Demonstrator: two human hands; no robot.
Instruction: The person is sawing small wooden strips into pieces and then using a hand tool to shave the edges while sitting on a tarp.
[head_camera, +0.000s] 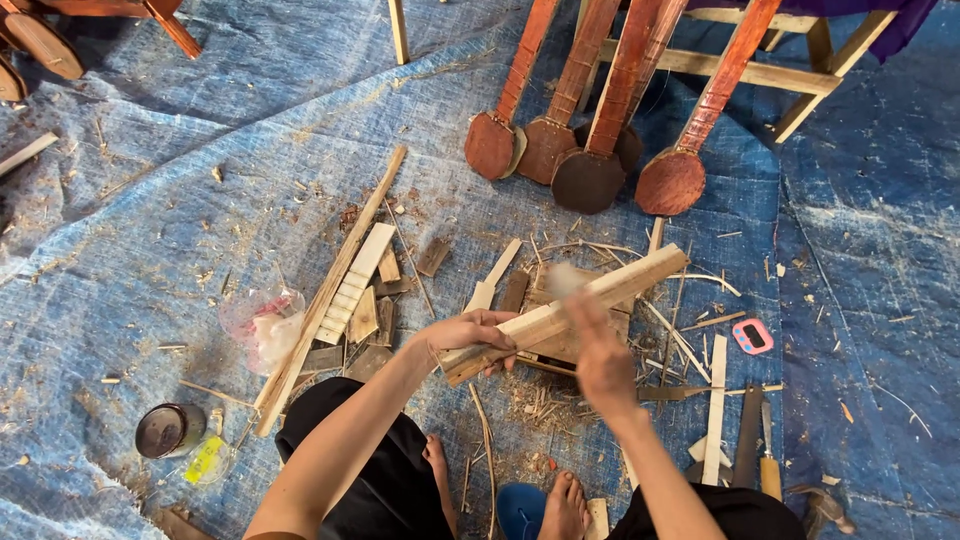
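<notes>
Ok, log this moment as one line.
left hand: grips wooden piece | right hand: on it, blurred | setting: blue tarp, shavings

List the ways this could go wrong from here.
1. The left hand holds the wooden stick close below the blurred, moving right hand; a slip could hurt its fingers.
2. Bare feet sit among wood splinters.
3. The small pink device and tin can lie where flying chips may land.
</notes>
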